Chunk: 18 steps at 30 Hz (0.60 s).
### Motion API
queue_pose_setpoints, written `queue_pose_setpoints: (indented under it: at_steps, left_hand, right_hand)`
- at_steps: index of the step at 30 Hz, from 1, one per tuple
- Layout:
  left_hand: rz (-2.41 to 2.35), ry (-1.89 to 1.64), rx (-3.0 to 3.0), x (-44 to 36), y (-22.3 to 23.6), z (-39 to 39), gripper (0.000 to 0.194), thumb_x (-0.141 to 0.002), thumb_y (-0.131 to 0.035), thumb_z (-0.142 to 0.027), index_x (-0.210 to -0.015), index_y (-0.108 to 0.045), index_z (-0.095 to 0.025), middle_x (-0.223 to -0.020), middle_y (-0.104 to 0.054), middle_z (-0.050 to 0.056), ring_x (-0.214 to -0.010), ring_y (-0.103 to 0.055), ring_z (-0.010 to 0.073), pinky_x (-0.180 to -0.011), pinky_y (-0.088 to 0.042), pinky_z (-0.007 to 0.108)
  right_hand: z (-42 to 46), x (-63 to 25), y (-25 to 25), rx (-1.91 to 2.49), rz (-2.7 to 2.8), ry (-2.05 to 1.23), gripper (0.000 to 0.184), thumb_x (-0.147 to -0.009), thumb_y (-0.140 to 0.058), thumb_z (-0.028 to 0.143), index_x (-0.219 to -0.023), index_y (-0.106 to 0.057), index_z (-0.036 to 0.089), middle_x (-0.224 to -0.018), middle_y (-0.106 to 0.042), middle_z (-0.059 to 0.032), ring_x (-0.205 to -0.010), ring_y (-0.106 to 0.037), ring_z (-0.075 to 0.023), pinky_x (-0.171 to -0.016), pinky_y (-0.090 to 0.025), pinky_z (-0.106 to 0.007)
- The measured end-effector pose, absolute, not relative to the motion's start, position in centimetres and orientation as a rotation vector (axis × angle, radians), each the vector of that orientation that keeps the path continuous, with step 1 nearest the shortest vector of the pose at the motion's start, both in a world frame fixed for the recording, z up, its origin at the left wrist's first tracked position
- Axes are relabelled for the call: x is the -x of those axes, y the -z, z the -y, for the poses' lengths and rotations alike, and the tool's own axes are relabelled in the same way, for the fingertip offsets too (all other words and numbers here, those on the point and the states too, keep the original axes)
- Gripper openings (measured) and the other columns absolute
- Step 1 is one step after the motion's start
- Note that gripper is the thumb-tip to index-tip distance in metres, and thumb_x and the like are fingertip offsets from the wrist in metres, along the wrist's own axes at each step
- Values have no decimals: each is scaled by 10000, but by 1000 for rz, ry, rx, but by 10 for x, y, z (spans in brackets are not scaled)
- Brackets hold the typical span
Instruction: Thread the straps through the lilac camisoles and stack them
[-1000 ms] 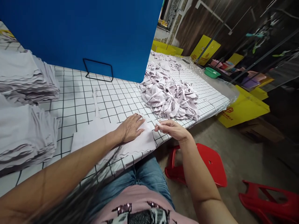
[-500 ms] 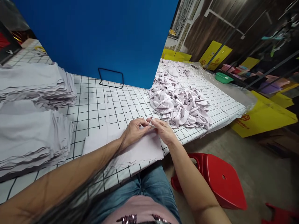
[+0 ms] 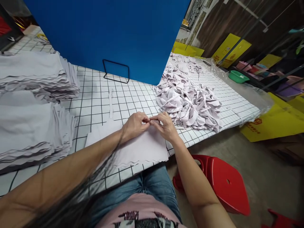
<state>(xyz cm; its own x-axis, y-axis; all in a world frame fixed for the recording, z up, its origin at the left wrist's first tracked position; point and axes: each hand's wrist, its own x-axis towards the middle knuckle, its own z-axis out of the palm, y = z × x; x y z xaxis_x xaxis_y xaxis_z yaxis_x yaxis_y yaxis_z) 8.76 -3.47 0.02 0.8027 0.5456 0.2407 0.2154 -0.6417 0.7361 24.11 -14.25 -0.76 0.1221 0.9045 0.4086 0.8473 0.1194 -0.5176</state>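
A pale lilac-grey fabric piece (image 3: 142, 147) lies flat at the table's near edge, its near side slightly wavy. At its far edge, my left hand (image 3: 136, 126) is closed in a pinch, thumb and index finger together on the fabric. My right hand (image 3: 165, 127) meets it there, also pinching, with its fingertips touching those of the left. The bit of cloth between the fingertips is mostly hidden. Beyond the piece's left part, a narrow pale strip (image 3: 110, 104) lies on the checked tablecloth (image 3: 91, 95).
Stacks of cut fabric (image 3: 26, 123) stand at left. A heap of crumpled fabric pieces (image 3: 190, 104) lies at right. A blue panel (image 3: 106, 34) with a black wire stand (image 3: 116, 70) rises ahead. A red stool (image 3: 229, 183) and a yellow box (image 3: 273, 123) stand at right.
The fingertips have drawn closer together, and the fold of cloth seen between them before is now covered. The view has shifted slightly, while the fabric piece lies in about the same place.
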Motion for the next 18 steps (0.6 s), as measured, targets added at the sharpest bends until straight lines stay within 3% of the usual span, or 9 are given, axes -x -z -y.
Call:
queue_pose_setpoints:
  at_steps: [4,8,14,18]
  left_hand:
    - [-585,-342,-2328,-75,-8,34,196,-793,-603,-324,-849,-707,-168,-868,-683,40,-834,-605,185,-735,-443,283]
    - [-590,-150,-2559,-59,-4,41,220,-749,-644,-373,-847,-666,-176,-848,-655,48,-848,-575,219,-719,-406,311]
    - [-772,-157,-2420,-56,8,52,187,-739,-629,-336,-862,-635,-196,-807,-631,23,-863,-566,217,-738,-396,314]
    - [-799,-248,-2371,-57,7,52,139,-724,-641,-322,-768,-622,-191,-871,-647,34,-948,-553,237,-795,-407,333]
  right_hand:
    - [146,-240,7,1727,1668,-149,121,-936,-591,303,-881,-658,217,-846,-662,-25,-903,-500,-213,-831,-391,-386]
    - [151,-232,11,1675,1663,-287,131,-937,-583,309,-863,-636,215,-828,-656,-27,-869,-510,-200,-802,-397,-362]
    - [153,-225,26,1708,1626,-466,110,-928,-580,277,-850,-638,227,-831,-657,-16,-869,-515,-196,-791,-400,-349]
    - [153,-225,29,1696,1636,-455,116,-928,-582,298,-856,-636,225,-829,-648,-22,-874,-515,-200,-786,-399,-351]
